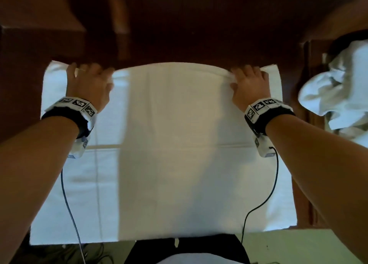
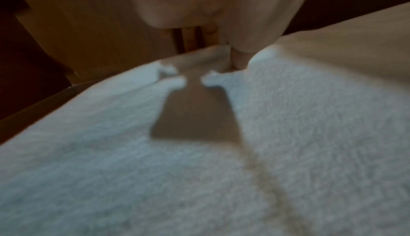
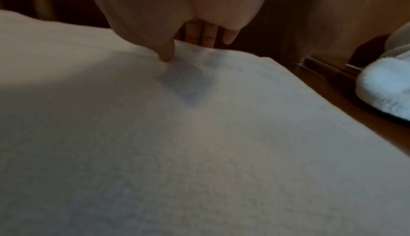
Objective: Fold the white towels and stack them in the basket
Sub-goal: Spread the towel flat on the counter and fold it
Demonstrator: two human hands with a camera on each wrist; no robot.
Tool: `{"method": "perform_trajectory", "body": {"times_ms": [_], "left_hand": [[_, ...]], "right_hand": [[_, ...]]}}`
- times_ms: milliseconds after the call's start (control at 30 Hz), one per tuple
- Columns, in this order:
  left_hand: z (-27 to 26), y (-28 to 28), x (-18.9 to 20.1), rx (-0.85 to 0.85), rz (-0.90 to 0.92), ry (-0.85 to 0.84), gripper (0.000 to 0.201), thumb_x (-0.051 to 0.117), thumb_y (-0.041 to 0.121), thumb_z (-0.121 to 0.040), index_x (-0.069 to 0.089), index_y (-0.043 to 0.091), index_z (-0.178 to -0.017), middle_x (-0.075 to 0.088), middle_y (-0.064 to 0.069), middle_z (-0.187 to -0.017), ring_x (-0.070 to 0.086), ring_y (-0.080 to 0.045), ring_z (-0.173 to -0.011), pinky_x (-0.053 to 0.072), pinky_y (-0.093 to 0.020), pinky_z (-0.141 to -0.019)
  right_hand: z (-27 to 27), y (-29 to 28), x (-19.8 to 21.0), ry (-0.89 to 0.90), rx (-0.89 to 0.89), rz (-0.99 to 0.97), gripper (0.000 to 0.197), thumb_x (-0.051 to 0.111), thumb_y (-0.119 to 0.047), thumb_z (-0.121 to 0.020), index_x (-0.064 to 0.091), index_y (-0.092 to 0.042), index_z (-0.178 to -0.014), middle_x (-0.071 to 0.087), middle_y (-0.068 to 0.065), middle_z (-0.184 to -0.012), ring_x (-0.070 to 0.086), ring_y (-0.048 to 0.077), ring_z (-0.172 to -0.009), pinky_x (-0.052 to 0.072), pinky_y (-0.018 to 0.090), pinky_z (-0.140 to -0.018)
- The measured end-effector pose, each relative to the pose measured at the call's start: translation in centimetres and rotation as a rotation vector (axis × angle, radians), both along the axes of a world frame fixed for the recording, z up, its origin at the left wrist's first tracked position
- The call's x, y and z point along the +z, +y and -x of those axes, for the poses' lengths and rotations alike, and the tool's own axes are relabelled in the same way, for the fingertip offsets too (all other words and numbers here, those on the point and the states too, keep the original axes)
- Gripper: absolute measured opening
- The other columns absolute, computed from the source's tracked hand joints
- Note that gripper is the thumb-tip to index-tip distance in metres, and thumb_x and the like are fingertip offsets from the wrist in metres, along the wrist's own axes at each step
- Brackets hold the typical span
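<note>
Head view, towel: a white towel [image 1: 163, 144] lies spread flat on a dark wooden table [image 1: 179, 40]; its far edge runs from 9 to 3 o'clock, and the cloth reaches back toward 6 o'clock, to the person's body.
Head view, hands: the left hand [image 1: 88, 82] grips the far edge toward 10 o'clock, the right hand [image 1: 249, 82] grips it toward 2 o'clock; both sit level on that edge, neither nearer.
Head view, pile: crumpled white towels [image 1: 338, 92] lie at 3 o'clock, well apart from the right hand; no basket is clearly visible.
Left wrist view: the fingers [image 2: 210, 32] curl over the far edge and the thumb [image 2: 239, 59] presses on top, pinching the towel [image 2: 133, 152].
Right wrist view: the thumb [image 3: 166, 53] bears on top and the fingers [image 3: 208, 36] wrap beyond the edge of the towel [image 3: 199, 152], grasping it.
Governing relation (judged): the held edge lies across the body, so a fold would carry it toward 6 o'clock.
</note>
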State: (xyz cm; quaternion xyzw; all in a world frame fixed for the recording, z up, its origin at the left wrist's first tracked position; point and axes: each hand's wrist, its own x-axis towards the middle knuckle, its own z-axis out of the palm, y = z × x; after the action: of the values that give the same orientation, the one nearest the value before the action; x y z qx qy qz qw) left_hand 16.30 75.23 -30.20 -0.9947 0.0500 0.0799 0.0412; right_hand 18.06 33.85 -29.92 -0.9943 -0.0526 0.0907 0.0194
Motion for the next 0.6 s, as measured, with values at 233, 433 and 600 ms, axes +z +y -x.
{"method": "perform_trajectory", "body": {"times_ms": [233, 433, 600], "left_hand": [[-0.4, 0.1, 4.8, -0.042, 0.078, -0.074, 0.022, 0.061, 0.013, -0.094, 0.056, 0.002, -0.113, 0.053, -0.027, -0.102, 0.058, -0.050, -0.074, 0.044, -0.055, -0.075], [3.4, 1.2, 10.4, -0.091, 0.038, -0.192, 0.029, 0.066, 0.030, -0.093, 0.066, 0.001, -0.096, 0.059, -0.022, -0.082, 0.060, -0.043, -0.078, 0.040, -0.054, -0.080], [11.6, 2.2, 12.8, -0.141, 0.068, -0.264, 0.025, 0.065, 0.032, -0.091, 0.065, 0.008, -0.083, 0.053, -0.014, -0.075, 0.057, -0.039, -0.072, 0.036, -0.049, -0.071]], "right_hand": [[-1.0, -0.3, 3.6, -0.131, -0.019, -0.058, 0.025, 0.057, -0.015, -0.089, 0.063, -0.003, -0.111, 0.059, 0.018, -0.110, 0.052, 0.040, -0.105, 0.039, 0.047, -0.093], [3.0, -0.8, 8.4, -0.209, -0.040, -0.181, 0.020, 0.052, -0.019, -0.093, 0.057, -0.005, -0.106, 0.068, 0.021, -0.084, 0.062, 0.041, -0.079, 0.043, 0.046, -0.087], [10.7, -0.8, 10.8, -0.295, -0.021, -0.129, 0.015, 0.048, -0.024, -0.093, 0.055, -0.014, -0.102, 0.067, 0.009, -0.085, 0.059, 0.033, -0.079, 0.032, 0.045, -0.093]]}}
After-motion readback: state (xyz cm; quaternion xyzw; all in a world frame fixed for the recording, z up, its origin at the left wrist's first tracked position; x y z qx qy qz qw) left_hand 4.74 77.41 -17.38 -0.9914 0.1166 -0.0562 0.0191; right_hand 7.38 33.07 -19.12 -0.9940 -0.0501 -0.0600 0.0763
